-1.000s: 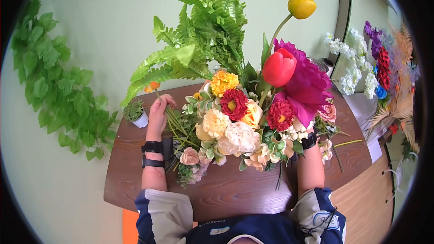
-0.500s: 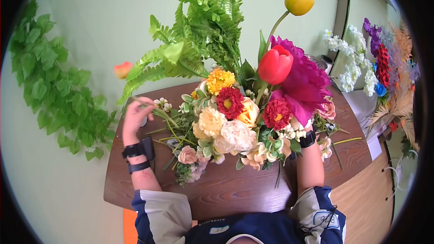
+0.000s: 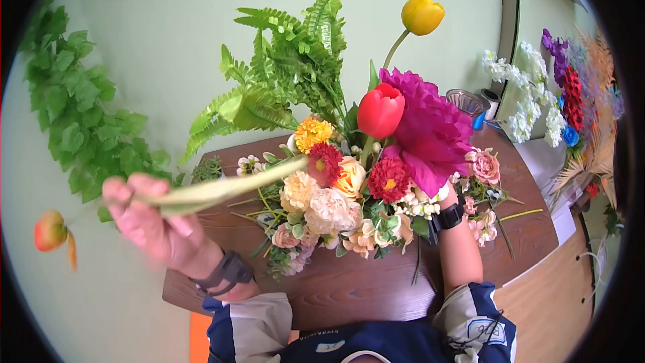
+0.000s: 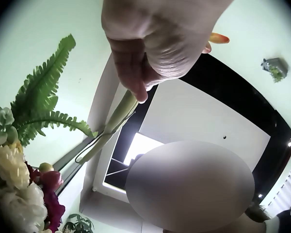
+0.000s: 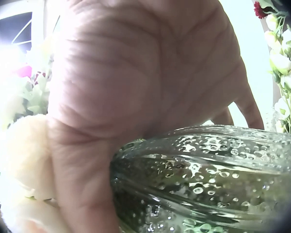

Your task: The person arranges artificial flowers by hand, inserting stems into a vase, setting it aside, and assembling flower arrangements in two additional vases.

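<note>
My left hand (image 3: 158,222), raised at the left of the table, pinches the stem of an orange-red flower (image 3: 51,230). Its bloom points left, and the pale green stem (image 3: 228,188) reaches right, overlapping the bouquet in the head view. The left wrist view shows thumb and fingertips on that stem (image 4: 114,121). My right hand (image 5: 145,73) grips a bubbled, ribbed glass vase (image 5: 208,174), thumb on the near side and fingers beyond it. In the head view the blooms hide the vase. Above it spread a red tulip (image 3: 381,111), a big magenta flower (image 3: 430,134), a yellow tulip (image 3: 422,13) and fern leaves (image 3: 289,60).
Loose pink roses (image 3: 484,165) and cut stems lie on the brown table (image 3: 349,289), right of the bouquet. A small potted plant (image 3: 207,169) stands behind on the left. Behind the magenta flower is a clear cup (image 3: 467,102). Green vines (image 3: 80,94) hang on the wall.
My left hand has lifted the orange-red flower from beside the bouquet, moving left and up toward the camera, and the stem has swung right. The right hand stays, while the bouquet has shifted slightly left.
</note>
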### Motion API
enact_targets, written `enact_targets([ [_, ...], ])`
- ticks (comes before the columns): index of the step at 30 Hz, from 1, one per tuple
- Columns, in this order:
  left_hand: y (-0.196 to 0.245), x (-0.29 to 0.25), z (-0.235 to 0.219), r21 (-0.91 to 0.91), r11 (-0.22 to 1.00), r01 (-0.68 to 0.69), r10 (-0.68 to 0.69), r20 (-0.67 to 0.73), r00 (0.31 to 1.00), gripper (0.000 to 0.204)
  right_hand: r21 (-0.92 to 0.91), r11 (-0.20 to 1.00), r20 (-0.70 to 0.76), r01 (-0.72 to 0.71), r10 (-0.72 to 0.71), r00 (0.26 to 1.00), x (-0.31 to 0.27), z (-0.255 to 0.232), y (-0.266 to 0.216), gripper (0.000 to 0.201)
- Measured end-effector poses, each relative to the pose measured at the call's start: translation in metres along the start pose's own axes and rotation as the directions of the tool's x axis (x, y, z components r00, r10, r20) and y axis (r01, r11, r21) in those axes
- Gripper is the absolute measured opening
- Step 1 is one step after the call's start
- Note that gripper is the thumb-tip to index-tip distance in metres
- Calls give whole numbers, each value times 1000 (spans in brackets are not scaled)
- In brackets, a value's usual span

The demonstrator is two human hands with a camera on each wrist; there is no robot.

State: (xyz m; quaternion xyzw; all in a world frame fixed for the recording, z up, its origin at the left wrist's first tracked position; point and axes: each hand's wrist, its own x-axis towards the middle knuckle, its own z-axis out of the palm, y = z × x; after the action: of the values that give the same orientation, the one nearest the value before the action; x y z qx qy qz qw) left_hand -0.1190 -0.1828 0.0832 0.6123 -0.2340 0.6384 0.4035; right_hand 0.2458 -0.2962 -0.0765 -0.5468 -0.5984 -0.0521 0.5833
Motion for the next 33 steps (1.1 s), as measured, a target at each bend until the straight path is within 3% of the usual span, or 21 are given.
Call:
enact_targets([
  [3,-25,27,39,115,993,0,10,-86,996,17,11,1000,-5,24,-24,1000,-12,-9,2,30],
  [5,-38,40,57,366,911,188,-177,-62,982,12,15,999,-17,44,-44,999,-11,-7,2,30],
  [6,-45,45,63,367,913,180,-171,-57,984,12,15,999,-22,52,-52,998,-10,-3,1,30],
  [8,-58,51,71,343,859,379,-390,-38,920,13,15,998,-20,55,-55,998,-5,-3,1,30],
  [9,-63,52,74,342,859,382,-392,-43,919,13,15,998,-15,55,-55,998,-7,-4,2,30],
  [11,-70,53,79,434,749,500,-536,-46,843,13,13,999,-6,53,-53,999,-4,-5,3,30],
  [12,-72,53,78,432,750,500,-535,-47,843,13,10,998,-4,55,-55,998,-1,-5,2,30],
  [14,-79,51,76,350,721,598,-636,-9,772,12,4,998,-2,59,-59,998,-3,-3,0,30],
  [21,-86,53,62,388,705,593,-633,-32,773,13,-10,998,17,66,-66,998,-5,-2,-1,30],
  [26,-91,50,64,380,662,646,-706,29,707,13,-2,998,32,65,-65,997,-5,-4,0,30],
  [33,-98,37,68,362,666,652,-725,106,681,13,9,998,53,58,-58,997,-4,-11,4,30],
])
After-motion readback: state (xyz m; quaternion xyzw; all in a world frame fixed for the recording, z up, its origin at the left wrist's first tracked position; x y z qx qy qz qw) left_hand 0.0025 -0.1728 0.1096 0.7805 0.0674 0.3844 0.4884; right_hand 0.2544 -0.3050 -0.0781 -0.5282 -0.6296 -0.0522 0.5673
